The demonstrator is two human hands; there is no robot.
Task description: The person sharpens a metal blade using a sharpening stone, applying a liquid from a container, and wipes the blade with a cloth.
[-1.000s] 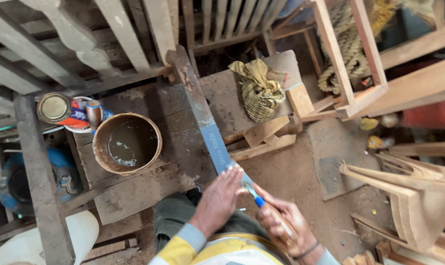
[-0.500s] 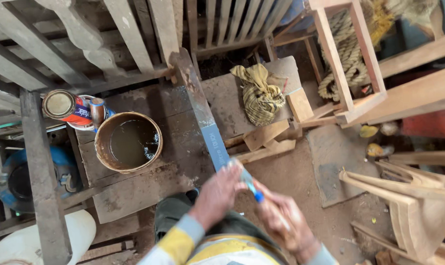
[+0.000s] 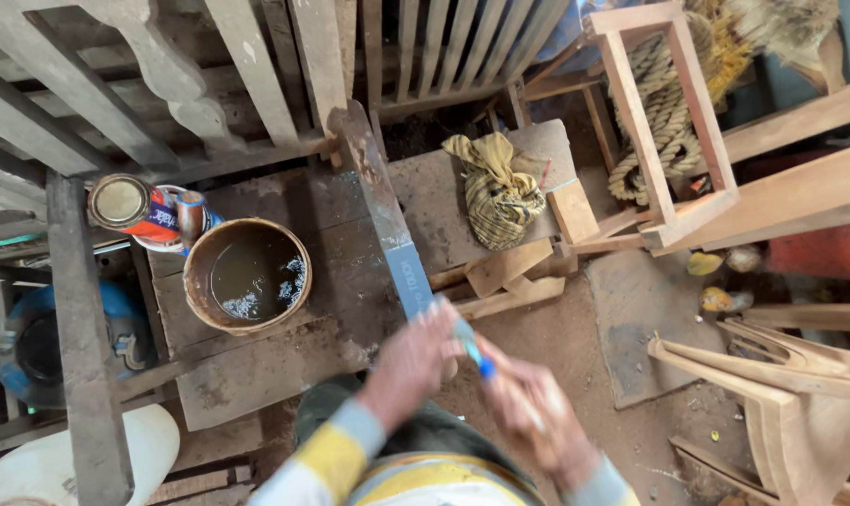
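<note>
Down low, both hands blurred: left hand (image 3: 413, 361) gripping blue-grey plank (image 3: 394, 245), right hand (image 3: 530, 412) clutching blue-handled tool (image 3: 472, 345).

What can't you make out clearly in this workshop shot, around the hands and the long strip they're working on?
Head view only:
- Left hand and right hand: motion-blurred, so the grip of the fingers is unclear.
- Small blue tool between the hands: blurred, kind unclear.
- Near end of the long strip: hidden under the left hand.
- Brown bucket: murky liquid hides the bottom.
- Blue container: partly behind a wooden beam.
</note>
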